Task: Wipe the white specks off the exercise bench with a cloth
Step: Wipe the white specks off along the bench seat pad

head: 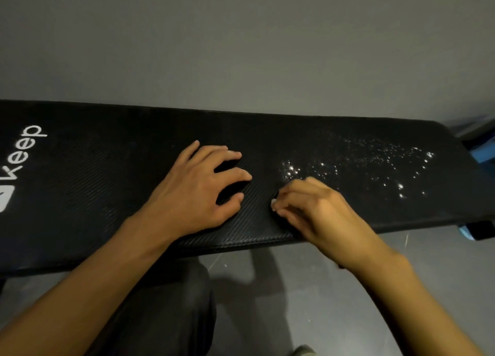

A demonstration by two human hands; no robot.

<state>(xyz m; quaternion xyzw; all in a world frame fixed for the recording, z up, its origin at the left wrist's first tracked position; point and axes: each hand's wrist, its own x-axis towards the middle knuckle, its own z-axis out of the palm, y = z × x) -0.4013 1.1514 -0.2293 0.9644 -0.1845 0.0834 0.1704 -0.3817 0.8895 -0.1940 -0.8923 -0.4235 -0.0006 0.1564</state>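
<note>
Black padding on the exercise bench point(107, 181) — left hand point(198, 187) flat on it near the middle, fingers spread wide. Right hand point(313, 208) just beside it, fingers curled tight round a dark cloth point(276, 195), hard to make out. White specks point(375, 163) lie scattered over the bench's right end — just beyond that hand.

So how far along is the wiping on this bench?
Barely started. The bench left of the hands looks speck-free. The left hand rests flat while the right hand grips what looks like a dark cloth at the patch's near edge. The white specks cover the right end, unwiped.
</note>
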